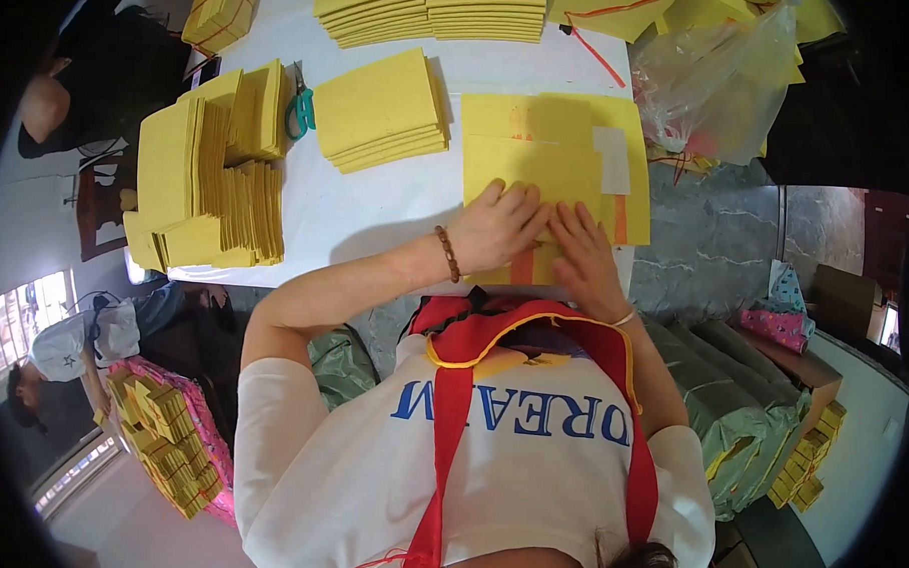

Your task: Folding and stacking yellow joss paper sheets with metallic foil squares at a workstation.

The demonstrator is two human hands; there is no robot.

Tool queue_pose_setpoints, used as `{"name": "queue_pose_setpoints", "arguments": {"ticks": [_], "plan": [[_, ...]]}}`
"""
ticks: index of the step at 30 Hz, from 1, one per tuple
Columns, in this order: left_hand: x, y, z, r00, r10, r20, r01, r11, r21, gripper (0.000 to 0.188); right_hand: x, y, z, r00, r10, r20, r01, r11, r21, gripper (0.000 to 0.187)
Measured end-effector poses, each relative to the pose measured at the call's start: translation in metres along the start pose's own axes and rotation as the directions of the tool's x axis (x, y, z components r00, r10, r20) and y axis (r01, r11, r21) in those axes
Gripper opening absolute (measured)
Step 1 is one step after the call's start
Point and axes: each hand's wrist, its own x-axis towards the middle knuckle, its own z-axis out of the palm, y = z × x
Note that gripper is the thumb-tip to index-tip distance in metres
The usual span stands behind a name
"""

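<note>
At the near edge of the white table (312,204), yellow paper (544,167) lies spread beneath both hands, matte and layered, one panel's straight edge crossing another! Faint orange marks (521,123) up top, a pale rectangle (612,157) at right, an orange strip (620,220) just below it. Left hand (502,226), fingers bent and close together, on the paper; right hand (587,264) just beside, fingers slightly parted. Whether either pinches it, you cannot tell.

Scissors (301,113) on tbl (312,214) btwn L piles (167,159) & mid stack (376,106), sheets (534,165) R
</note>
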Motion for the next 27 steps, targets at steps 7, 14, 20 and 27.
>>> {"name": "queue_pose_setpoints", "arguments": {"ticks": [7,14,20,27], "plan": [[0.01,0.001,-0.007,0.982,-0.106,0.154,0.113,0.993,-0.031,0.047,0.004,0.024,-0.024,0.851,0.482,-0.207,0.027,0.355,0.935,0.052],[-0.03,-0.091,-0.08,0.819,-0.162,-0.55,0.282,0.949,0.14,0.044,-0.004,0.021,-0.021,0.744,0.608,-0.278,0.002,0.414,0.91,0.045],[-0.105,-0.157,-0.016,0.913,-0.328,-0.244,0.39,0.876,0.282,0.048,0.065,-0.031,-0.026,0.862,0.474,-0.178,-0.057,0.44,0.896,0.037],[-0.092,-0.144,-0.011,0.872,-0.486,-0.059,0.489,0.865,0.111,0.049,0.216,-0.075,0.046,0.966,0.258,0.014,-0.128,0.431,0.893,0.06]]}}
